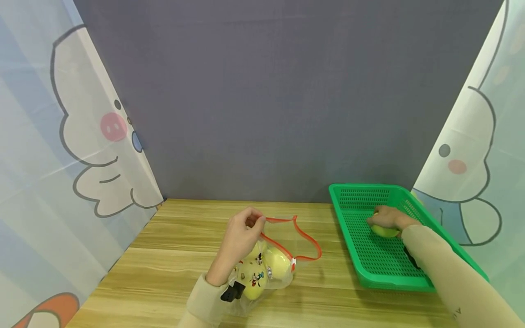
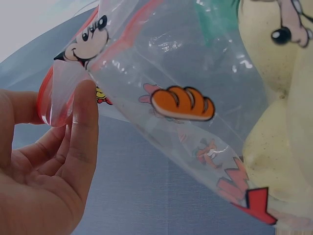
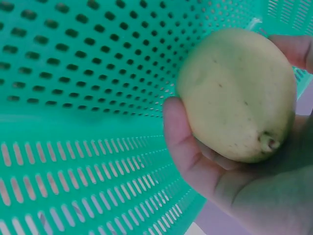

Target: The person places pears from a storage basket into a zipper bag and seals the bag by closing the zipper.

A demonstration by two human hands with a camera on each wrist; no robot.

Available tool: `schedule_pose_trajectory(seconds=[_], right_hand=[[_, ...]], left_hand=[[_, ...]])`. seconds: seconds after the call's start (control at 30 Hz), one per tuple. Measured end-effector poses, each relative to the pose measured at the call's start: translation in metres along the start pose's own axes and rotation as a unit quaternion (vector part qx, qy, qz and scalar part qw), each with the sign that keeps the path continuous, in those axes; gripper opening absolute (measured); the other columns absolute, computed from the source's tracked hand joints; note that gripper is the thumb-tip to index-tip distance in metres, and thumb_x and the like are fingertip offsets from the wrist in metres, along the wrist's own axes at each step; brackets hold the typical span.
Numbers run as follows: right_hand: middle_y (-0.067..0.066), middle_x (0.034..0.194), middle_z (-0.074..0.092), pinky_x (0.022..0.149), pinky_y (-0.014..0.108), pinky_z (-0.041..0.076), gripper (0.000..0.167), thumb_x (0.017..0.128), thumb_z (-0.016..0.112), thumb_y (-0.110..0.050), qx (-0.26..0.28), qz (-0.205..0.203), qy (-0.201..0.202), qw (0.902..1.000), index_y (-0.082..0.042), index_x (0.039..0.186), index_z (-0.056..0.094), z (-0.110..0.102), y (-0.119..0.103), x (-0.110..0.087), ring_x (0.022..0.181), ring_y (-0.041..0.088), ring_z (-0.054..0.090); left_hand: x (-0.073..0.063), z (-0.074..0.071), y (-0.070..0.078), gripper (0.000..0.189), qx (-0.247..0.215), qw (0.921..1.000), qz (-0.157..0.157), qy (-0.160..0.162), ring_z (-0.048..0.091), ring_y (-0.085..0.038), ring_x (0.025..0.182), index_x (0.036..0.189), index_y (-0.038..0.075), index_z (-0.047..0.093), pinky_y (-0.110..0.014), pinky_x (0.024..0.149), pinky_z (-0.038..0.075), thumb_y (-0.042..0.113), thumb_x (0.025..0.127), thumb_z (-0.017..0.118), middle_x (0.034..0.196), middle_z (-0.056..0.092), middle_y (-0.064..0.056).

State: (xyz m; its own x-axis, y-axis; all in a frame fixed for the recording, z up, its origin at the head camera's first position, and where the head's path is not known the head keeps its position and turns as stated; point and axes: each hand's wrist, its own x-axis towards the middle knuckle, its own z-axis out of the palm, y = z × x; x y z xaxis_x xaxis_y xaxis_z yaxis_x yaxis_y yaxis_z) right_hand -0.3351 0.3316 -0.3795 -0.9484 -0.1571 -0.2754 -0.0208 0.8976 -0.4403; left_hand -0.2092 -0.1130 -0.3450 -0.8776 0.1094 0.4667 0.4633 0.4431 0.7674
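My left hand [image 1: 241, 234] pinches the red-edged rim of a clear zip bag [image 1: 307, 234], whose mouth stands open. The bag lies on the table with several pale yellow mangoes [image 1: 276, 263] inside. Cartoon figures and a loaf of bread [image 2: 183, 104] are printed on its film in the left wrist view. Over at the right, my right hand [image 1: 387, 217] grips a yellow-green mango [image 3: 234, 93] inside the green basket [image 1: 348, 243]. Fingers and thumb curl round the fruit's sides, and its stem end shows in the right wrist view.
The wooden table [image 1: 164, 259] carries both the bag and the slotted plastic basket. Behind it hangs a dark grey cloth [image 1: 262, 100]. Printed curtains with cartoon animals close off the left side [image 1: 37, 159] and right side [image 1: 508, 205].
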Motion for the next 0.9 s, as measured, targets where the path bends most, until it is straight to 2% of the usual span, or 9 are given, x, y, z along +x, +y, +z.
schedule_pose_trajectory(seconds=[0.2, 0.4, 0.67, 0.9], right_hand=[[0.038, 0.123, 0.05, 0.061, 0.049, 0.056, 0.082, 0.096, 0.056, -0.049, -0.005, -0.003, 0.011, 0.9999, 0.012, 0.147, 0.037, -0.003, -0.009, -0.004, 0.091, 0.037, 0.06], [0.04, 0.125, 0.048, 0.061, 0.049, 0.056, 0.085, 0.097, 0.055, -0.052, 0.002, 0.0, 0.02, 0.9998, 0.012, 0.148, 0.035, -0.004, -0.019, -0.01, 0.093, 0.04, 0.061], [0.041, 0.126, 0.046, 0.058, 0.046, 0.057, 0.087, 0.098, 0.052, -0.053, 0.01, -0.016, 0.038, 0.9991, 0.014, 0.149, 0.032, -0.009, -0.027, -0.016, 0.088, 0.036, 0.061], [0.034, 0.119, 0.054, 0.056, 0.044, 0.056, 0.083, 0.1, 0.051, -0.054, 0.006, -0.03, 0.055, 0.998, 0.012, 0.148, 0.035, -0.012, -0.033, -0.023, 0.085, 0.03, 0.062]], left_hand=[[0.0, 0.0, -0.001, 0.008, 0.002, 1.0, -0.001, 0.001, 0.061, -0.012, 0.073, 0.099, 0.008, 0.071, -0.03, 0.066, 0.051, 0.013, 0.1, 0.064, 0.082, 0.065, 0.005], [0.0, 0.0, -0.002, 0.009, 0.008, 1.0, 0.002, 0.001, 0.061, -0.012, 0.073, 0.099, 0.009, 0.071, -0.03, 0.066, 0.051, 0.015, 0.101, 0.064, 0.082, 0.065, 0.004], [0.0, 0.001, -0.002, 0.008, 0.008, 1.0, 0.0, 0.0, 0.061, -0.012, 0.073, 0.099, 0.011, 0.071, -0.031, 0.064, 0.051, 0.015, 0.101, 0.064, 0.082, 0.065, 0.004], [0.0, 0.0, -0.001, 0.007, 0.01, 1.0, -0.002, -0.001, 0.061, -0.012, 0.073, 0.099, 0.012, 0.071, -0.031, 0.065, 0.051, 0.015, 0.101, 0.064, 0.082, 0.065, 0.005]])
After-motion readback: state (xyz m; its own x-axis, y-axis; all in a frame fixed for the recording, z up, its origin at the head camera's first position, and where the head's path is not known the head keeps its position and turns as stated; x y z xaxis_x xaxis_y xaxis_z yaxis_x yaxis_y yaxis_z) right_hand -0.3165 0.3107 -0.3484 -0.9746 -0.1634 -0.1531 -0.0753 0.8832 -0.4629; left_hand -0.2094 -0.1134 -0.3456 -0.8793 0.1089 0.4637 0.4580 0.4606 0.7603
